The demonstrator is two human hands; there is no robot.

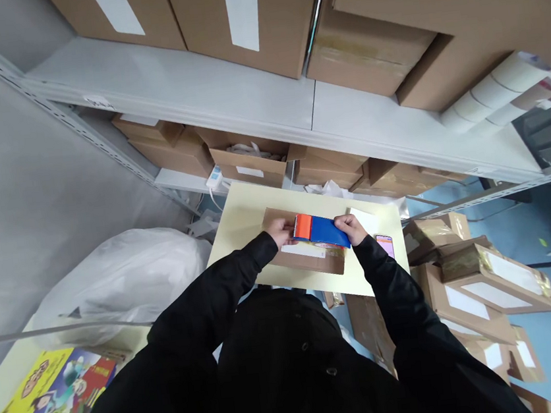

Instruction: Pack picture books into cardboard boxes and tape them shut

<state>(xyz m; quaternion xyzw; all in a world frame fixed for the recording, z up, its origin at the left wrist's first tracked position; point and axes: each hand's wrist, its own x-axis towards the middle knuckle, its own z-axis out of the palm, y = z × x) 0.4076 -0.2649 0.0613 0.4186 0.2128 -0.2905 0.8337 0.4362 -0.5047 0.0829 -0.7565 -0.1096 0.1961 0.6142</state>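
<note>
Over a pale table [236,214], both my hands hold a flat blue-and-orange item [328,231] with a white toothed edge on its left; I cannot make out its kind. My left hand [281,231] is closed at the orange end. At the blue end, my right hand [351,228] grips the right corner, thumb on top. Under the item lies a flat brown cardboard box [316,263] with a white label and clear tape, partly hidden by it. A phone [385,245] with a lit pink screen lies to the right, near a white pad or box [364,219].
A grey shelf [243,94] with large cartons [255,30] runs across the front. White rolls [496,92] sit at its right end. Several cardboard boxes [474,290] are stacked on the right. On the left are a white plastic bag [123,270] and a colourful printed pack [60,390].
</note>
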